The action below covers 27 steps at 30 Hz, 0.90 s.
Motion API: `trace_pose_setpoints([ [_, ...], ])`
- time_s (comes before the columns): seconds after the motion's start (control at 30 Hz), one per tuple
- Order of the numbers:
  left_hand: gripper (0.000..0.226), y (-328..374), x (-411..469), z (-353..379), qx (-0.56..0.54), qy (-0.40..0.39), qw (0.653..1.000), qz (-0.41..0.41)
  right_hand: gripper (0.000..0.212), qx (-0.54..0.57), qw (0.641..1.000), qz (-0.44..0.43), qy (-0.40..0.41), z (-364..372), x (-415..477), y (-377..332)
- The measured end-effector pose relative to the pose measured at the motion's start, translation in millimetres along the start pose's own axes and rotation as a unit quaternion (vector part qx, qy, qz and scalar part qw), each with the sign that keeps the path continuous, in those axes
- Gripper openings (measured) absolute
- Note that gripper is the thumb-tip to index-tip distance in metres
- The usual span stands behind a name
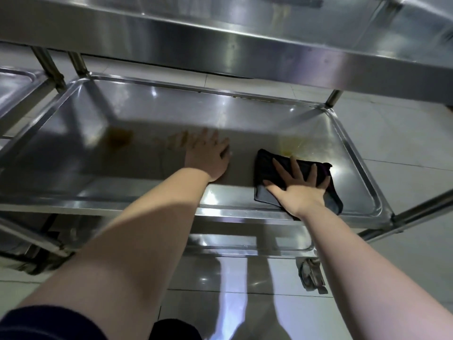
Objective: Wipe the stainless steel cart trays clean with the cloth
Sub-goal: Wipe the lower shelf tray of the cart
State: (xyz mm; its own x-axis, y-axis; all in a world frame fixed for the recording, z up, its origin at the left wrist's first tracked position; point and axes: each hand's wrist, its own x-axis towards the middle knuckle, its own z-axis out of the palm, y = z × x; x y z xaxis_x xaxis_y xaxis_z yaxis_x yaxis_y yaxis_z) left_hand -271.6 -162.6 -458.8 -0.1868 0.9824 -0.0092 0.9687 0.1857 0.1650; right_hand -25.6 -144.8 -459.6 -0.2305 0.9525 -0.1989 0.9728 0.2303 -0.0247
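Observation:
The middle stainless steel tray (157, 111) of the cart fills the view. A dark folded cloth (266, 165) lies on its right half, and my right hand (300, 185) presses on it with fingers spread flat. My left hand (208, 155) rests flat on the tray bottom near the middle, fingers straight, a hand's width left of the cloth. A brown stain (117, 141) sits left of my left hand. A yellowish smear (294, 144) lies just beyond the cloth.
The cart's top tray (220, 38) overhangs close above. A lower tray (245, 244) shows below the front rim. A second cart's tray (14, 87) stands at the left. Upright posts (333, 98) rise at the corners, and a caster wheel (311, 273) sits on the tiled floor.

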Motion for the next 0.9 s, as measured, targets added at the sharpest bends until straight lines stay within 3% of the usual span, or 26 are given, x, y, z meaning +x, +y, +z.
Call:
trace_pose_setpoints([
  [0.2,0.055,15,7,16,0.028,-0.004,1.000,-0.002,0.069,0.009,0.999,-0.042,0.000,1,-1,4],
  [0.33,0.054,13,7,18,0.036,-0.009,0.999,-0.006,0.076,0.013,0.997,-0.078,-0.015,7,-2,-16],
  [0.43,0.054,12,6,16,0.028,-0.009,1.000,-0.003,0.069,0.015,0.995,-0.098,0.008,9,-4,-4],
  [0.7,0.053,13,8,19,0.024,-0.001,1.000,0.002,0.076,0.028,0.998,0.050,-0.027,-12,9,123],
  [0.8,0.053,15,8,21,0.037,0.004,0.999,0.003,0.071,0.019,0.999,0.034,-0.022,-10,10,104],
  [0.9,0.052,14,6,20,0.048,0.011,0.999,0.002,0.070,0.005,0.999,-0.052,-0.005,-5,11,53],
])
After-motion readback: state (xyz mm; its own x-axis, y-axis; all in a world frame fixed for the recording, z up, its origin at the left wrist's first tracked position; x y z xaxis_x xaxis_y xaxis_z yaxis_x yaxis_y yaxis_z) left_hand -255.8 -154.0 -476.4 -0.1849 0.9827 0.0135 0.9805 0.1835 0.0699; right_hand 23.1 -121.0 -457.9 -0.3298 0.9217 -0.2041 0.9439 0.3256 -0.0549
